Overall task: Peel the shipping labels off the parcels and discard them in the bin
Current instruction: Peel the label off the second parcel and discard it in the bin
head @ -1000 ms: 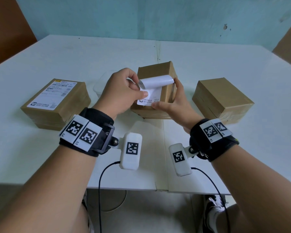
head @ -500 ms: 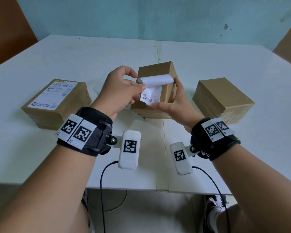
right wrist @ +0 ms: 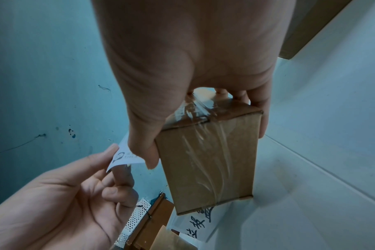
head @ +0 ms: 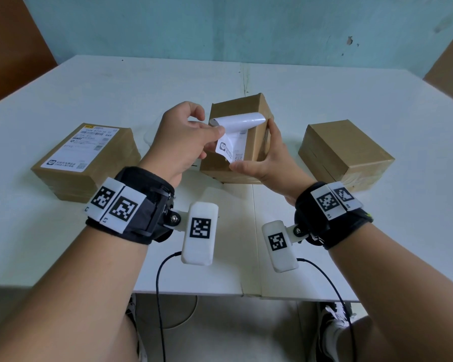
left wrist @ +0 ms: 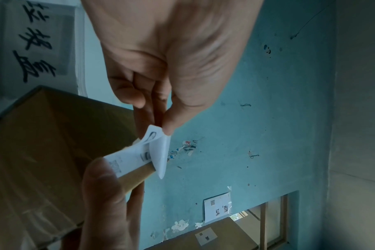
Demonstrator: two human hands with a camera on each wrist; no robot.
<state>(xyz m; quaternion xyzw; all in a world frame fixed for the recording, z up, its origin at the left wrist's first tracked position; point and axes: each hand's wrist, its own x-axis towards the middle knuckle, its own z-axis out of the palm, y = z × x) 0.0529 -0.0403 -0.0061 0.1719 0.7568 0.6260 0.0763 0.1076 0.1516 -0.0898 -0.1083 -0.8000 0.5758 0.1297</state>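
- White paper shipping label (head: 237, 131), half peeled, being pinched by the left hand (head: 186, 138); pulling too sharply is likely tearing it
- Brown cardboard parcel (head: 249, 142) being gripped, tilted up, by the right hand (head: 268, 163); a loosening hold is risking it dropping onto the white worktop (head: 324, 100)

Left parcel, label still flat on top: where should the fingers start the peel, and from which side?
Judging by the head view, take the label at its near corner, coming from the person's side. It lies flat on the left parcel, whose top faces up unobstructed. No edge looks lifted, so a fingernail probably has to raise the corner first, then pinch and pull away across the top.
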